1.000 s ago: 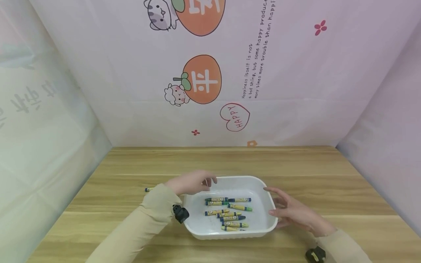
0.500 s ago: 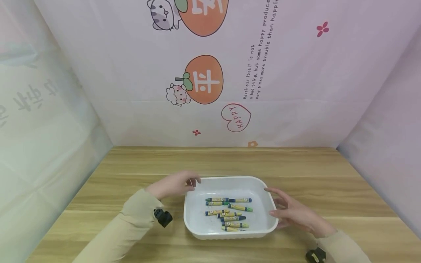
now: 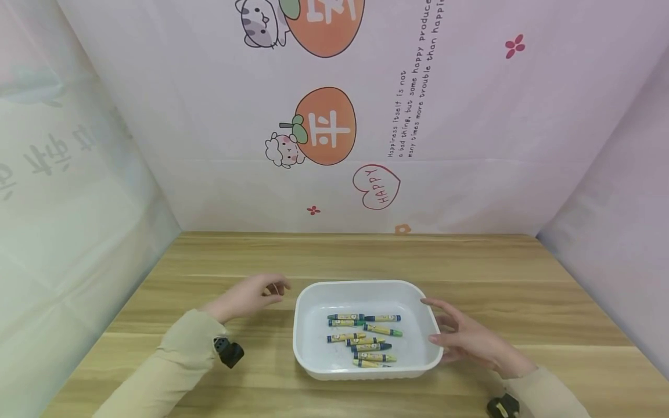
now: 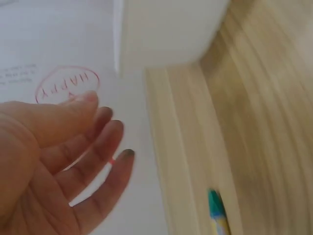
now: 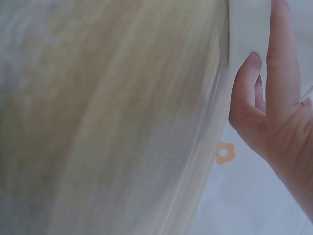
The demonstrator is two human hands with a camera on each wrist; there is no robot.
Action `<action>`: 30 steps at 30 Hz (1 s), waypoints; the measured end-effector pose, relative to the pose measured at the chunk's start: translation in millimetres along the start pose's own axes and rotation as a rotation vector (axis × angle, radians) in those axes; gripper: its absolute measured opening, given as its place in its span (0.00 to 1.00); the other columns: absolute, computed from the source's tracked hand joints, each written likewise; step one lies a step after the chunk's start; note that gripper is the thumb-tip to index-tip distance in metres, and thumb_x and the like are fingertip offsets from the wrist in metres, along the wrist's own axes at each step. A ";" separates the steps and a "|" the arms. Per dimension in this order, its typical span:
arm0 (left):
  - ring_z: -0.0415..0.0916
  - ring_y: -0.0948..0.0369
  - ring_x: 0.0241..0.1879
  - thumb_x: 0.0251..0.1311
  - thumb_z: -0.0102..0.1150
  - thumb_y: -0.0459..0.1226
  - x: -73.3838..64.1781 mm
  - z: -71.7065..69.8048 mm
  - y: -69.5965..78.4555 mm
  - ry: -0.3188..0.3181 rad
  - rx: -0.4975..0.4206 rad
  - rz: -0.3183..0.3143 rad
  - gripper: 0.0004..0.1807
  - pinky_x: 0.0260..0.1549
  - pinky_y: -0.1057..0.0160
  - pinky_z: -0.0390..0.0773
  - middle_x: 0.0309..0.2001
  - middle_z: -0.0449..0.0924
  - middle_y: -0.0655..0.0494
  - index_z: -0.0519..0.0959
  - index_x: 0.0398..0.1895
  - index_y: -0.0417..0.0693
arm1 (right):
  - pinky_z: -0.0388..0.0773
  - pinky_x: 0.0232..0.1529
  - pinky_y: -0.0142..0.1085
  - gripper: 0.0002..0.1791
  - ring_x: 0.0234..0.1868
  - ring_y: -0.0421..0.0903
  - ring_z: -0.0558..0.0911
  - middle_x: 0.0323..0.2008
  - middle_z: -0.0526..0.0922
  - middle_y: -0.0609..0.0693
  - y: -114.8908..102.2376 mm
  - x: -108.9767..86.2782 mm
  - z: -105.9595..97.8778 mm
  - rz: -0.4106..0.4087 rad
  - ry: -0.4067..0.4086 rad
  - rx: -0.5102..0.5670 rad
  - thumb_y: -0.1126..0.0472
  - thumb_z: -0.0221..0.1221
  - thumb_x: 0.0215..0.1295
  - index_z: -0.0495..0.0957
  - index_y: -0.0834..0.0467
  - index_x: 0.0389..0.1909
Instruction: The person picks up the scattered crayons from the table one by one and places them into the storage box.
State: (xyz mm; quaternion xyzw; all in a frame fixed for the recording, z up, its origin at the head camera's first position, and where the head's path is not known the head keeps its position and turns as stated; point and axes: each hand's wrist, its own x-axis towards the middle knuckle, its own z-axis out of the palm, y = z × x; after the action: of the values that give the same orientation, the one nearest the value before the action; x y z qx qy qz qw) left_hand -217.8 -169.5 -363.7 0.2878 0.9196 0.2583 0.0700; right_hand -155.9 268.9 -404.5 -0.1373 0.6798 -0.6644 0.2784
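My left hand (image 3: 245, 295) hovers over the table to the left of a white plastic basin (image 3: 308, 371), its fingers loosely bent around nothing. Below it, in the left wrist view, a green-tipped crayon (image 4: 218, 210) lies on the wood; the hand hides it from the head view. My right hand (image 3: 467, 339) holds the basin's right wall, with thumb and index fingertip at the rim and other fingers outside. Several crayons (image 3: 371, 348) in yellow and blue wrappers lie inside the basin, with green and dark blue tips among them.
The wooden table (image 3: 251, 255) ends at a back wall covered by a printed sheet (image 3: 460, 191). A pale sheet (image 3: 78, 232) closes the left side and another (image 3: 617, 203) the right. Dark wrist cameras (image 3: 228, 352) sit on both forearms.
My left hand has moved left from over the basin's far left corner to over the table, now covering the crayon there. The right hand stays at the basin's right rim.
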 end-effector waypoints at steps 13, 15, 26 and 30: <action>0.76 0.53 0.43 0.52 0.66 0.33 -13.5 -1.1 -61.8 0.043 -0.046 -0.041 0.22 0.42 0.54 0.79 0.44 0.79 0.45 0.75 0.51 0.36 | 0.78 0.45 0.54 0.45 0.48 0.54 0.80 0.63 0.43 0.81 1.1 -0.2 -0.7 0.000 0.006 0.002 0.67 0.57 0.64 0.37 0.57 0.72; 0.76 0.52 0.44 0.51 0.67 0.33 -13.6 0.7 -70.5 0.037 -0.042 -0.058 0.23 0.44 0.53 0.78 0.44 0.79 0.47 0.75 0.51 0.37 | 0.78 0.45 0.54 0.44 0.48 0.54 0.80 0.62 0.43 0.81 1.3 -0.3 -0.9 -0.001 0.003 0.004 0.67 0.57 0.64 0.38 0.56 0.73; 0.75 0.45 0.52 0.47 0.70 0.33 -7.9 5.6 -85.8 -0.021 -0.010 -0.178 0.26 0.52 0.46 0.74 0.48 0.78 0.44 0.74 0.51 0.41 | 0.78 0.45 0.55 0.44 0.48 0.54 0.80 0.62 0.47 0.79 0.3 -1.1 0.1 0.008 0.006 0.001 0.66 0.58 0.63 0.39 0.55 0.72; 0.76 0.50 0.47 0.47 0.70 0.33 -5.4 7.4 -89.0 -0.060 0.017 -0.172 0.23 0.47 0.50 0.77 0.46 0.78 0.48 0.75 0.48 0.46 | 0.78 0.45 0.55 0.46 0.48 0.53 0.80 0.62 0.47 0.79 -0.8 -0.6 0.4 0.014 0.011 -0.007 0.66 0.58 0.63 0.37 0.58 0.72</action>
State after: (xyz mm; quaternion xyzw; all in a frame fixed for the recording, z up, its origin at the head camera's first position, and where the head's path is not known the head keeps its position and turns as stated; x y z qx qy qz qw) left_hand -255.2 -231.7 -416.0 0.2157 0.9406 0.2349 0.1169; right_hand -155.4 268.8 -403.6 -0.1300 0.6847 -0.6607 0.2788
